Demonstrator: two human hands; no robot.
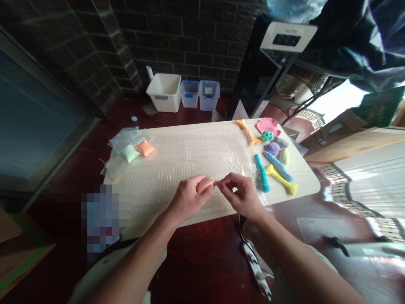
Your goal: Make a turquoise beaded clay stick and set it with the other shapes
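Observation:
My left hand point(194, 193) is curled closed above the front part of the bubble wrap point(190, 156). A pale, skin-toned surface shows inside its curled fingers; I cannot tell whether that is a held piece or the fingers themselves. My right hand point(242, 194) pinches thumb and forefinger together, the tips meeting those of the left hand. Whatever lies in that pinch is too small to make out. Closest to the right hand is a teal knobbly clay strip point(262, 174), with a yellow bone-shaped clay piece point(281, 179) and a blue clay stick point(277, 166) beyond it.
Also on the table point(303, 179) are an orange clay piece point(248, 133), a pink flat one point(268, 126), a purple lump point(272, 148), and green point(129, 153) and orange packets point(145, 148) at left. Storage bins point(164, 95) stand behind; a power strip point(256, 270) lies below.

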